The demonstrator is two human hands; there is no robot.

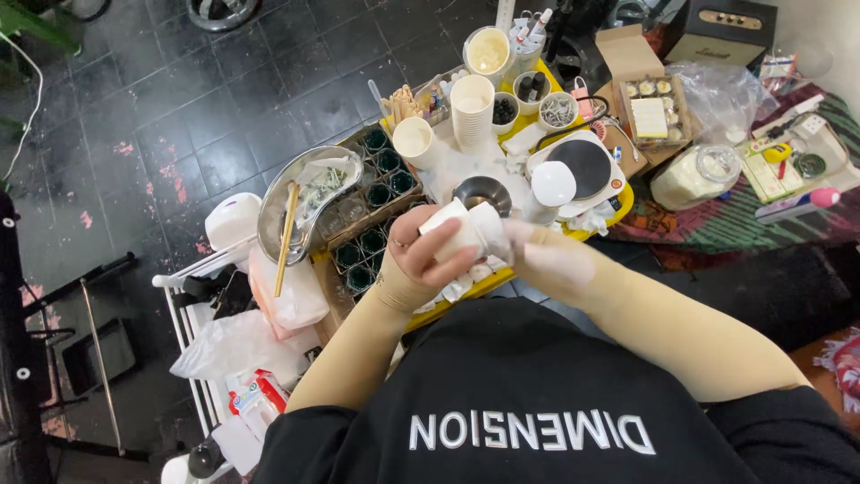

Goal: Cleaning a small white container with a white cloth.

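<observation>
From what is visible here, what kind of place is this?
Probably a small home craft workshop, perhaps for candle making: a crate of small dark glass jars, a stack of paper cups, and a digital scale crowd a yellow table.

A paper cup (466,233) is held between the left hand (421,251) and the right hand (551,260), above the near edge of the tray (618,202). Just behind the cup a small metal bowl (482,193) is set, with a scale (582,170) to its right. A stack of cups (472,112) is placed further back. To the left, a crate of small jars (376,206) is found, and a metal dish (305,202) is rested at its left side. A large jar (694,175) is laid well to the right.
</observation>
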